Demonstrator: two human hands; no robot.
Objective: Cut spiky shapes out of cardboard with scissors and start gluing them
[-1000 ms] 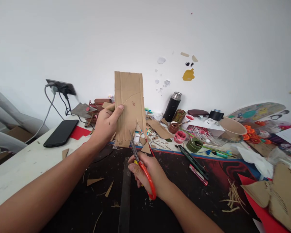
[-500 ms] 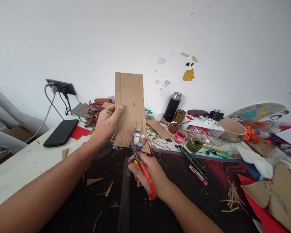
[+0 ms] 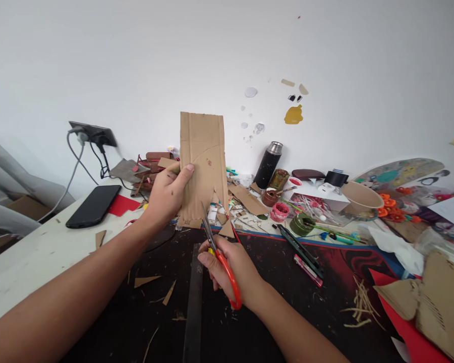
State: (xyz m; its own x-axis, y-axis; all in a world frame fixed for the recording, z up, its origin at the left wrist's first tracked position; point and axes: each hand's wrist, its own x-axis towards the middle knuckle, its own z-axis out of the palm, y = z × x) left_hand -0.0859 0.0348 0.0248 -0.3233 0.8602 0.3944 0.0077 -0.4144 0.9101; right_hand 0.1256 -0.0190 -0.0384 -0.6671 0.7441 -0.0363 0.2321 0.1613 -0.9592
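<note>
My left hand point(image 3: 167, 194) grips the left edge of a tall brown cardboard piece point(image 3: 203, 156), holding it upright above the desk. Its lower right edge is cut into jagged notches. My right hand point(image 3: 229, 269) is closed around the red-and-yellow handles of a pair of scissors point(image 3: 216, 249). The scissor blades point up into the bottom edge of the cardboard. A long dark metal ruler point(image 3: 193, 307) lies on the black mat point(image 3: 295, 302) just under my right hand.
Cardboard scraps and slivers litter the mat. A black phone point(image 3: 93, 205) lies left on the white desk, below a wall socket with cables. At the back stand a black flask point(image 3: 268, 165), paint pots, a tape roll and a bowl point(image 3: 362, 199). Red paper and cardboard point(image 3: 431, 302) sit right.
Almost nothing has changed. Both hands hold the same pose, and the view has shifted slightly.
</note>
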